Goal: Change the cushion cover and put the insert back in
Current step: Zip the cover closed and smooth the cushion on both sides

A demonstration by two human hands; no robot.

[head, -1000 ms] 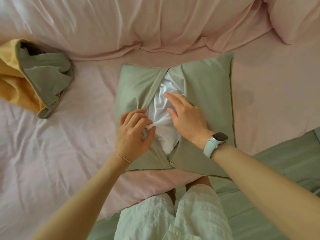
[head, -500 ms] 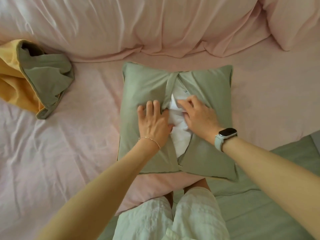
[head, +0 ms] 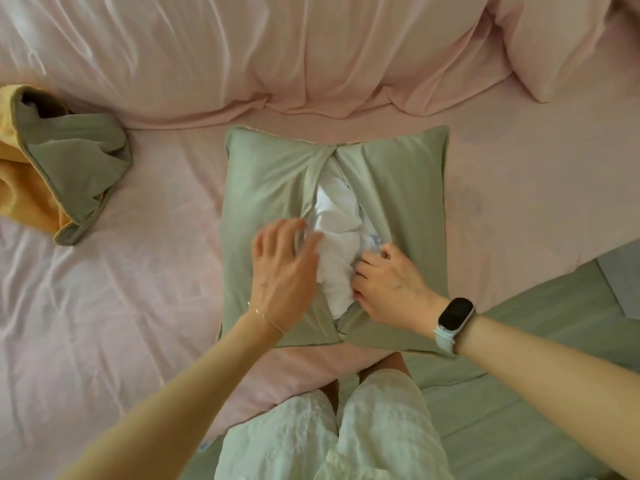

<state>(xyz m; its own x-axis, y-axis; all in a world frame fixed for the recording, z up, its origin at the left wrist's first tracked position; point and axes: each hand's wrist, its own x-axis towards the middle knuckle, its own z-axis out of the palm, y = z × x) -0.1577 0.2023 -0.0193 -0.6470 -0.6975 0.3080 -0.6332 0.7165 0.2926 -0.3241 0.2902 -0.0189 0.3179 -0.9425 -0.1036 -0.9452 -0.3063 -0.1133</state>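
Between left hand (head: 282, 271), blurred, fingers spread on green cushion cover (head: 263, 188), and right hand (head: 391, 285), pinching the opening's right edge: white insert (head: 337, 244), exposed, bare pink sheet (head: 138, 271) leftward.

**Cushion in the middle of the bed, hands at its opening**

The cushion cover (head: 398, 188) lies flat on the bed (head: 145, 306), straight ahead of the person's knees (head: 346, 420). Its opening runs down the middle, and the insert (head: 337, 244) sits inside, showing through the gap. The left hand (head: 282, 275) lies over the left flap, fingertips at the gap's edge; the right hand (head: 391, 289) is at the right edge, fingers curled in against the insert — the two well within reach of each other. Far left lies a second, crumpled cover (head: 65, 174). Behind the cushion runs a bunched duvet (head: 277, 57), with a pillow (head: 561, 39) at the far right.
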